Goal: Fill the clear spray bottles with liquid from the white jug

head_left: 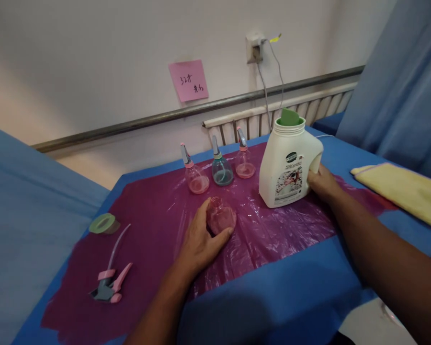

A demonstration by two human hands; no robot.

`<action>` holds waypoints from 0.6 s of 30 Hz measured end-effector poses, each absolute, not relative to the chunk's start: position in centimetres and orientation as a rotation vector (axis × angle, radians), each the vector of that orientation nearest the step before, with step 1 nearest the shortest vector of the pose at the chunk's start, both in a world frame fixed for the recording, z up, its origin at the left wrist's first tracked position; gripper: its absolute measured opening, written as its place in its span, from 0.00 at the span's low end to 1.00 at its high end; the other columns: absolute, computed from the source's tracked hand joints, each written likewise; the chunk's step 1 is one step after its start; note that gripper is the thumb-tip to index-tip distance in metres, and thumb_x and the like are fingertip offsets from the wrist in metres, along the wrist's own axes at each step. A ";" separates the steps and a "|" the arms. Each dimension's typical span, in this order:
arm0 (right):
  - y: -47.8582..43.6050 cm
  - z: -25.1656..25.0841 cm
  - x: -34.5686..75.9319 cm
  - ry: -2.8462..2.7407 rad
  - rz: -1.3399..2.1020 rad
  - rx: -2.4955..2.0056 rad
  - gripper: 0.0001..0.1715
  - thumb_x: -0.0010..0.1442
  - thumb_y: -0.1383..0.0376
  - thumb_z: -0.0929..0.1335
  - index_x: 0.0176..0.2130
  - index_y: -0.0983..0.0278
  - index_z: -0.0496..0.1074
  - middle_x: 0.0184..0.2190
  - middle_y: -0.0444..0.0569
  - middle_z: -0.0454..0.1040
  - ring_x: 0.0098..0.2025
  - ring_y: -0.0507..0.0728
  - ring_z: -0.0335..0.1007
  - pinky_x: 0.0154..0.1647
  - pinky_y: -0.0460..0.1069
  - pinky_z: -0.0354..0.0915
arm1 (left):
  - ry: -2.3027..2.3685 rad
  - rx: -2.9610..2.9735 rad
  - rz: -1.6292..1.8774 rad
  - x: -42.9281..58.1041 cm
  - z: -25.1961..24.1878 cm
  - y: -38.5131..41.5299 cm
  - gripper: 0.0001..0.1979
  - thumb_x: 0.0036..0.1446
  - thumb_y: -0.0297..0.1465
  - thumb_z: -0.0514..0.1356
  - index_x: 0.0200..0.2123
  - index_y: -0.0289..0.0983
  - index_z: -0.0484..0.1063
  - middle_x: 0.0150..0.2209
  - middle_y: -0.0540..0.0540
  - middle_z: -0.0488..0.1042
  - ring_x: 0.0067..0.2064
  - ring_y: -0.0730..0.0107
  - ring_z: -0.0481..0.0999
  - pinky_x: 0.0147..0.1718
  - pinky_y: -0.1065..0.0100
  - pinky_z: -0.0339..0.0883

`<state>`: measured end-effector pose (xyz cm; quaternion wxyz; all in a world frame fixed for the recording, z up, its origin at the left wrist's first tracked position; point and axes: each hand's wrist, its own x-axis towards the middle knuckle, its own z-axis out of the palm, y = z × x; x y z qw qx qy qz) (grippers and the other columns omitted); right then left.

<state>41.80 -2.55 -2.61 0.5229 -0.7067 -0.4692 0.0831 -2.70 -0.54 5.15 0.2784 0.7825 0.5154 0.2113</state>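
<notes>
My left hand [200, 239] is wrapped around a small pink see-through spray bottle [222, 218], which stands without its spray top on the purple plastic sheet [151, 215]. To the right, my right hand [322, 182] grips the handle of a large cream detergent jug [273, 167]. The jug stands upright, uncapped, with a green pouring spout [289, 117] in its neck. A grey and pink spray head [107, 287] with a clear tube lies at the left. Near it rests a green cap [102, 223] with a see-through rim.
Behind the open bottle stand a pink spray bottle [198, 182], a teal spray bottle [221, 171] and another pink spray bottle [244, 165]. A folded yellow towel [405, 189] lies at right. Blue curtains [25, 206] hang on both sides; a rail [147, 121] runs along the wall.
</notes>
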 end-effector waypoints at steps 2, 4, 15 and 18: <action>-2.6 -2.3 41.6 -1.046 0.302 -1.732 0.25 0.64 0.44 0.72 0.51 0.55 0.82 0.48 0.57 0.90 0.51 0.76 0.85 0.59 0.73 0.80 | 1.383 2.085 0.567 -2.7 5.1 -0.5 0.50 0.64 0.43 0.73 0.82 0.42 0.58 0.78 0.33 0.72 0.78 0.36 0.73 0.78 0.35 0.68; -2.7 -1.9 41.5 -1.022 0.352 -1.736 0.26 0.63 0.43 0.72 0.52 0.56 0.82 0.52 0.58 0.89 0.57 0.78 0.84 0.67 0.75 0.76 | 1.369 2.076 0.578 -2.7 5.1 -0.5 0.50 0.64 0.43 0.74 0.82 0.42 0.57 0.79 0.33 0.71 0.79 0.37 0.73 0.78 0.36 0.68; -3.3 0.3 41.3 -1.002 0.334 -1.284 0.43 0.51 0.54 0.76 0.65 0.57 0.73 0.65 0.56 0.84 0.67 0.71 0.81 0.74 0.68 0.73 | 1.387 2.106 0.575 -2.9 4.7 0.0 0.52 0.63 0.47 0.74 0.83 0.43 0.57 0.79 0.33 0.70 0.79 0.32 0.72 0.78 0.32 0.67; -3.3 1.6 43.1 -0.868 0.179 -1.190 0.38 0.59 0.55 0.72 0.67 0.55 0.70 0.69 0.55 0.81 0.72 0.66 0.79 0.75 0.66 0.73 | 1.393 2.096 0.579 -2.8 4.6 0.5 0.51 0.63 0.49 0.73 0.82 0.42 0.58 0.79 0.31 0.70 0.79 0.30 0.72 0.78 0.31 0.67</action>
